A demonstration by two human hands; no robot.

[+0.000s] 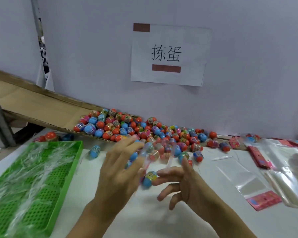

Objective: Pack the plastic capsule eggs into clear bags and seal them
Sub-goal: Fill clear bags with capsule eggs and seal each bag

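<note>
Head view. Two bare hands meet above a white table, holding a clear bag between them. The bag is blurred; its upper part stands up towards the pile behind, and a blue capsule egg with a printed band sits at its lower end, between the two hands.

The left hand has its fingers spread and reaching forward along the bag's left edge; whether its thumb pinches the film cannot be told, since the blur hides the contact. The right hand touches the bag's right edge and the egg with its forefinger, thumb raised, the other fingers loosely curled below.

Behind the hands, a heap of eggs, red, blue and purple, lies at the foot of a sloping cardboard chute against the wall. One stray blue egg lies just beside a green perforated tray at left, which holds crumpled clear film strips.

At right, flat empty bags and red printed cards lie on the table. A paper sign, fixed with brown tape, hangs on the wall.
</note>
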